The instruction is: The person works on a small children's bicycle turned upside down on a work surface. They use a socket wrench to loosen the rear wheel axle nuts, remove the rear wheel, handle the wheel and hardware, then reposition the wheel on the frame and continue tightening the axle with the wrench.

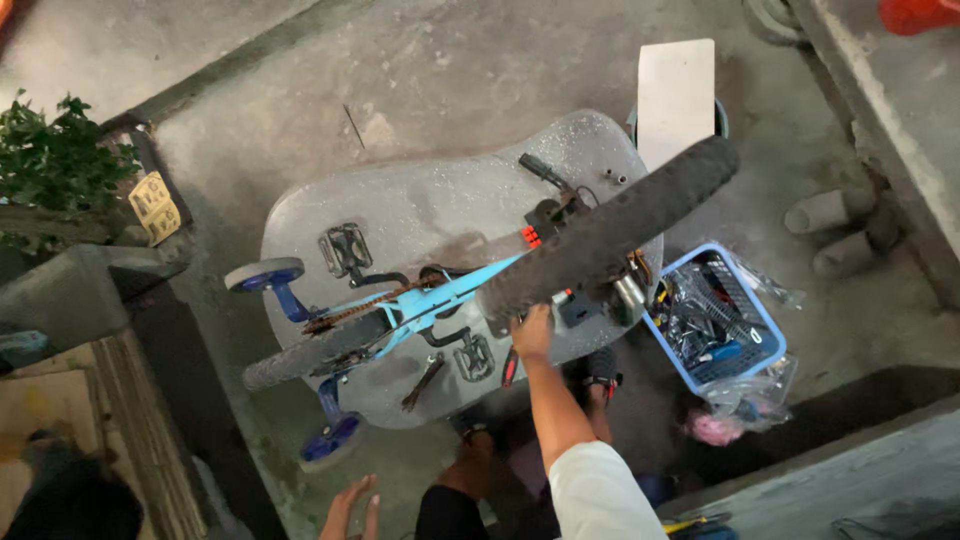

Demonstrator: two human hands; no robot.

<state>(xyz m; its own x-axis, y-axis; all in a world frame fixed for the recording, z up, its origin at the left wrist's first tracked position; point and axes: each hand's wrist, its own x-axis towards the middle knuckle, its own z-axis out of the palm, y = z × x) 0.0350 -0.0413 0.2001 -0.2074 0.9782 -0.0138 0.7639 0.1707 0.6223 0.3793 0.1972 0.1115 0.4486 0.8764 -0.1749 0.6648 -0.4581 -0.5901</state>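
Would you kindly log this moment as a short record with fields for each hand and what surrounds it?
setting: concrete yard, seen from above
main item: small blue bicycle upside down on a grey slab
right hand: gripping the front tyre
left hand: open, held low, touching nothing
near the bicycle: blue training wheels, tool on the slab
to the right: blue basket of tools

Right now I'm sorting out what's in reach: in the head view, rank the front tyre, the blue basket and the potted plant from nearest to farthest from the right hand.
1. Front tyre: touching the right hand, just above it.
2. Blue basket: to the right, on the floor.
3. Potted plant: far left edge.
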